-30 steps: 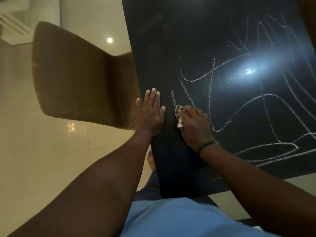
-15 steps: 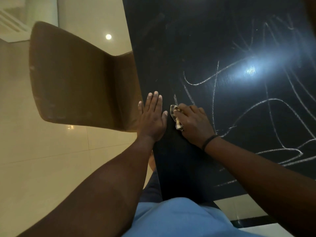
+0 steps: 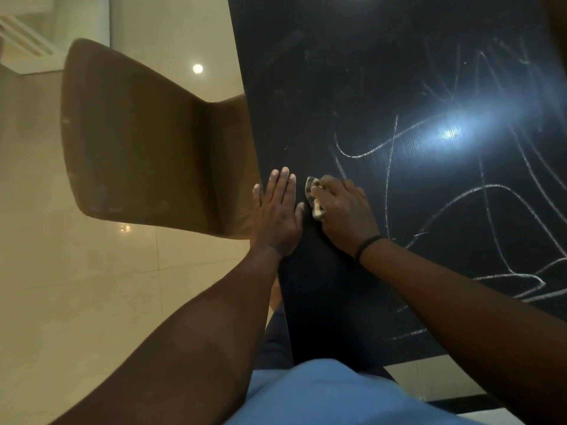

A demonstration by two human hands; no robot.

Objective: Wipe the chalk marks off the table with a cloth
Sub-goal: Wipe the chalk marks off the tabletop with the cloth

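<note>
A black table [image 3: 362, 72] fills the upper right, with white chalk marks [image 3: 389, 167] looping over its right and middle parts. My right hand [image 3: 345, 214] presses a small crumpled patterned cloth [image 3: 313, 197] onto the tabletop near the left edge; most of the cloth is hidden under the fingers. My left hand [image 3: 277, 213] lies flat, fingers together, on the table's left edge just beside the cloth. The strip of table below my hands shows no chalk.
A brown moulded chair [image 3: 147, 148] stands against the table's left edge, touching my left hand's side. A glossy cream tiled floor [image 3: 76, 286] lies to the left and below. A bright lamp glare [image 3: 449, 133] sits on the tabletop.
My right hand slid the cloth left and a little away, closer to my left hand, and the short chalk stroke by the cloth has gone. My left hand stayed flat in place.
</note>
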